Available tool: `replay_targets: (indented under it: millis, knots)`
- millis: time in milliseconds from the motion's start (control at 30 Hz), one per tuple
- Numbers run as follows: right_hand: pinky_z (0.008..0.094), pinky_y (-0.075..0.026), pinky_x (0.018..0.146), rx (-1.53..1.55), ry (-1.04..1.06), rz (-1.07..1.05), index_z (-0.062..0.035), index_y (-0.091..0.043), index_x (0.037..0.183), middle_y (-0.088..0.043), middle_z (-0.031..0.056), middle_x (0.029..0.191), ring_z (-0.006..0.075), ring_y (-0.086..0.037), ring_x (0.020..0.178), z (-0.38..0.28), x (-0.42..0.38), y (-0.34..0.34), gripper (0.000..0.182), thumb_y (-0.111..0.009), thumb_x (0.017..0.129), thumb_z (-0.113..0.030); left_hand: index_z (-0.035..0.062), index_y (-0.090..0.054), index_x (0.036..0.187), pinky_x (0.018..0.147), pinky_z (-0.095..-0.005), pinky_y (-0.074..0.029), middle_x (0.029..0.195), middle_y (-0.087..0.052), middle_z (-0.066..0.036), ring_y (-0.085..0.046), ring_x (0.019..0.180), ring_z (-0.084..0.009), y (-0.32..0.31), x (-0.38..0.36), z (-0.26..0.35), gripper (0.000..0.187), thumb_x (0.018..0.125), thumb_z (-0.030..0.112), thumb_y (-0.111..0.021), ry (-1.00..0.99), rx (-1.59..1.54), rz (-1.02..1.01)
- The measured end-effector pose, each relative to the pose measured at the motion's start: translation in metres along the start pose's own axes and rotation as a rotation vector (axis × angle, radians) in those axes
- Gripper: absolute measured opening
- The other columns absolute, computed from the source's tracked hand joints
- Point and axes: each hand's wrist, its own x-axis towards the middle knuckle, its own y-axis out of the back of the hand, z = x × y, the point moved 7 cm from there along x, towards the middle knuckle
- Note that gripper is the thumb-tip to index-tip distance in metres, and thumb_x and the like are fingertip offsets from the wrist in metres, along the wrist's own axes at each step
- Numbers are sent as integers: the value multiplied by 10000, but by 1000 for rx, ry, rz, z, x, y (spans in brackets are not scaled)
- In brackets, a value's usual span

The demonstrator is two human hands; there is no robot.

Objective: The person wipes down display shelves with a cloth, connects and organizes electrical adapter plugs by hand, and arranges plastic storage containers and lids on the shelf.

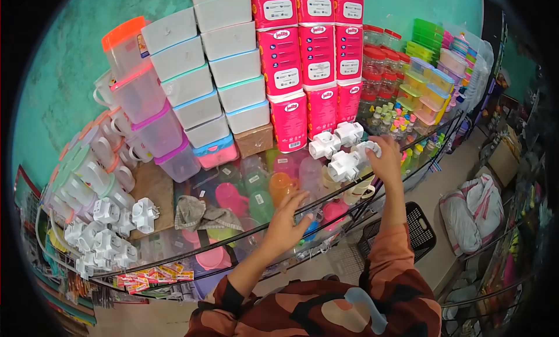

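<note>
My right hand has its fingers closed on a white plug adapter at the right part of the glass counter. Close beside it are a few more white plug adapters, grouped in front of the pink packs. My left hand lies open at the front edge of the glass counter, fingers spread and holding nothing. Coloured plastic jugs and cups show through the glass under it. At the far left of the counter sits a larger heap of white plug adapters.
Stacked plastic boxes and pink "Jolly" packs line the back. A grey cloth lies left of my left hand. Red-lidded jars and small bottles stand right. A black basket and white sacks sit below.
</note>
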Motion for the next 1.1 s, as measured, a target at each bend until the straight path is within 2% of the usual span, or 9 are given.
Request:
replay_targets:
  millis: [100, 267, 567, 733, 800, 867, 933, 967, 1100]
  knots:
    - [501, -388, 912, -39, 36, -251, -198, -662, 1098, -555, 94, 1192, 334, -493, 1117, 18, 7, -27, 356, -692, 747, -253, 27, -509, 1264, 973, -362, -417, 1253, -505, -158, -522, 1153, -307, -4, 19, -8, 473, 812, 103, -626, -30, 66, 56]
    - [504, -383, 903, -30, 44, -275, -181, -671, 1053, -584, 76, 1139, 320, -508, 1092, 22, 5, -29, 314, -690, 746, -244, 44, -532, 1246, 990, -357, -397, 1242, -525, -153, -514, 1167, -306, -6, 31, -24, 441, 818, 106, -622, -5, 103, 141]
    - [414, -439, 801, 114, 132, -39, -74, -651, 862, -603, 121, 951, 352, -550, 952, 51, 12, -10, 147, -664, 744, -161, 47, -545, 1229, 1003, -364, -384, 1221, -548, -150, -511, 1175, -308, 0, 27, -30, 431, 811, 111, -629, 57, 69, 182]
    - [379, -462, 802, 731, -349, 14, -60, -650, 965, -644, 67, 1022, 221, -594, 951, 92, -10, 9, 166, -577, 875, -179, 54, -535, 1247, 1004, -368, -383, 1243, -539, -138, -505, 1185, -304, -1, 26, -24, 458, 811, 134, -647, 39, 46, 189]
    - [338, -477, 724, 1510, -639, 20, -66, -607, 1085, -638, 41, 1061, 167, -610, 856, 62, -43, 5, 295, -493, 932, -291, 59, -499, 1288, 1014, -373, -374, 1275, -515, -149, -491, 1203, -309, -9, 24, -14, 529, 798, 158, -672, -18, 109, 156]
    - [374, -539, 761, 1696, -825, -125, -70, -555, 1197, -639, 76, 1112, 216, -628, 1004, 34, -75, -13, 383, -427, 944, -327, 63, -463, 1329, 1024, -378, -366, 1307, -491, -159, -478, 1221, -314, -20, 25, 2, 604, 785, 182, -697, -68, 170, 116]
    - [404, -563, 690, 1854, -959, -341, -69, -547, 1209, -631, 93, 1130, 259, -653, 931, -2, -112, -34, 408, -451, 933, -355, 50, -359, 1402, 1040, -385, -352, 1356, -440, -179, -451, 1248, -330, -36, 25, 25, 797, 735, 222, -759, -190, 154, 47]
    - [421, -516, 873, 2001, -955, -522, -42, -566, 1198, -624, 105, 1154, 263, -626, 1016, -24, -126, -40, 364, -436, 944, -268, 50, -359, 1402, 1040, -385, -352, 1356, -440, -179, -451, 1248, -330, -41, 25, 24, 797, 735, 222, -759, -186, 153, 42]
    - [379, -530, 800, 1837, -1150, -497, -50, -569, 1198, -628, 121, 1135, 231, -631, 987, -36, -157, -47, 336, -457, 932, -221, 12, -297, 1418, 1056, -398, -340, 1388, -381, -219, -407, 1282, -335, -59, 18, 31, 871, 726, 232, -778, -294, -67, -74]
